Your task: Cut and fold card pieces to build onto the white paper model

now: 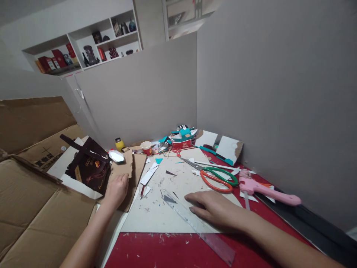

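Observation:
My left hand (117, 190) is closed, its fingers curled on a torn piece of brown cardboard (125, 163) at the left of the work board. My right hand (208, 206) hovers over or rests on the pale board (156, 219), fingers stretched and a little apart, holding nothing. Just left of it lies a clear plastic ruler (192, 223), slanting off the board's front edge. Scissors (217, 176) with one green and one orange handle lie beyond my right hand. A pencil (142, 191) and a white paper strip (150, 173) lie between my hands.
A pink glue gun (267, 189) lies at the right on the red tabletop (156, 249). Large cardboard boxes (30, 201) and a dark printed box (89, 169) crowd the left. A paper cup (146, 147), yellow bottle (119, 144) and teal paper boat (184, 134) stand at the back.

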### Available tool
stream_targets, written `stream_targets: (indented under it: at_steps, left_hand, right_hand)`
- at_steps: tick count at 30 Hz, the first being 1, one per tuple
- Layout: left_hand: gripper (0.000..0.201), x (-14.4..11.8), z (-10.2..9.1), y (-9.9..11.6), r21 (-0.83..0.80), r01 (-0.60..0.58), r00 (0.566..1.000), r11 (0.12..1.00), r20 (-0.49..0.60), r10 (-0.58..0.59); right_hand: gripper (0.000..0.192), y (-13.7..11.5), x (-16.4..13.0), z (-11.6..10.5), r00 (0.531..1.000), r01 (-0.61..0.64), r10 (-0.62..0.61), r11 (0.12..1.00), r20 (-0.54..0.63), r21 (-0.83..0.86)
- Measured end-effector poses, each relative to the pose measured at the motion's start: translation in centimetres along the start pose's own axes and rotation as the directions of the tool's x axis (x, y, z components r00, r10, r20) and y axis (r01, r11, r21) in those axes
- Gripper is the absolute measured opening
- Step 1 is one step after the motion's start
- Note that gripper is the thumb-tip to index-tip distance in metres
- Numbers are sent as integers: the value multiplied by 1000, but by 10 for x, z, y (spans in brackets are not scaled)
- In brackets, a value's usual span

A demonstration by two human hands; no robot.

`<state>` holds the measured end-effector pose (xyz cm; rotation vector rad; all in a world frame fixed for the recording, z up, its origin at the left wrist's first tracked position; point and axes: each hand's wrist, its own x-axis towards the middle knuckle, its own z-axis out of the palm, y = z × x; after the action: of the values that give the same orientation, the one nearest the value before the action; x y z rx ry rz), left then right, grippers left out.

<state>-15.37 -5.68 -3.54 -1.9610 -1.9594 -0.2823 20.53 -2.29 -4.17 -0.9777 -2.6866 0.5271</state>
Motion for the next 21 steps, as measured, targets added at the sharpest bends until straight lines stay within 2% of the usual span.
stream_targets:
  at_steps: [4,10,15,21]
  left_hand:
    - [35,1,-6,-5,-42,45,984,998,-170,-51]
    - [34,0,-12,-16,-138,70,916,988,-382,-118]
    - [31,-3,-16,-16,-176,25,880,984,-463,-105]
    - [27,-11,-35,2,-176,-30,845,984,-531,-69]
  right_hand:
    - [11,0,0,0,1000,8,-8,1000,17,-10]
    - [11,1,0,1,1000,8,-8,1000,11,13]
    - [11,-1,-1,-1,1000,6,-6,1000,12,11]
    - [16,2,0,1,1000,26,-26,1000,3,16]
